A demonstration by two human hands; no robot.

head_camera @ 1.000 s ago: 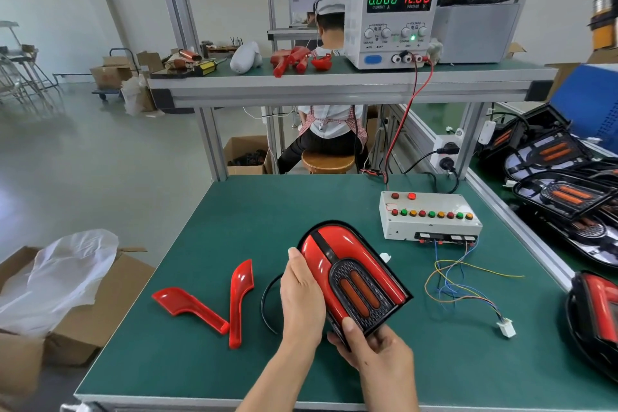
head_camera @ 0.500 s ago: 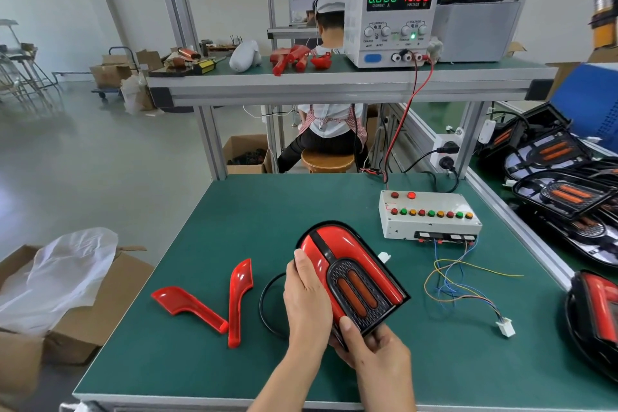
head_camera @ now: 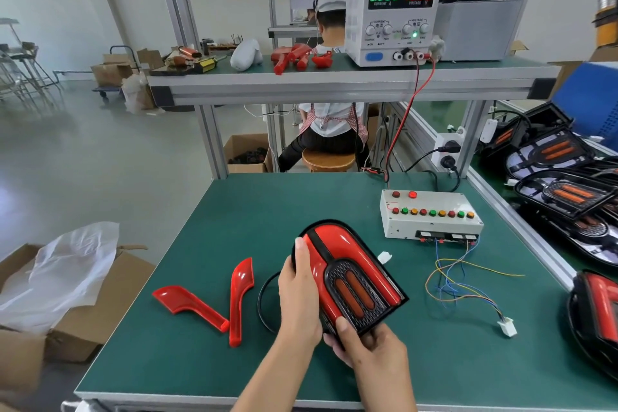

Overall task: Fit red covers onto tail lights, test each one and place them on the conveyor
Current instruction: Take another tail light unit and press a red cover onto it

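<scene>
I hold a tail light point(head_camera: 351, 271) with red covers and a black grille holding two orange bars, tilted above the green table point(head_camera: 234, 217). My left hand point(head_camera: 299, 294) grips its left edge, thumb along the red cover. My right hand point(head_camera: 368, 348) grips its near end from below, thumb on the grille rim. Two loose red covers point(head_camera: 190, 306) point(head_camera: 239, 298) lie on the table to the left. A black cable point(head_camera: 266, 304) loops from under the light, whose white plug point(head_camera: 384, 257) shows behind it.
A white test box point(head_camera: 431, 221) with coloured buttons sits right of the light, its wires ending in a white connector point(head_camera: 507, 326). A power supply point(head_camera: 393, 15) reads 12.00 on the shelf. More tail lights point(head_camera: 568, 194) lie on the conveyor at right. A person sits behind the bench.
The tail light and both hands have shifted slightly left and nearer to me; the grips stay the same.
</scene>
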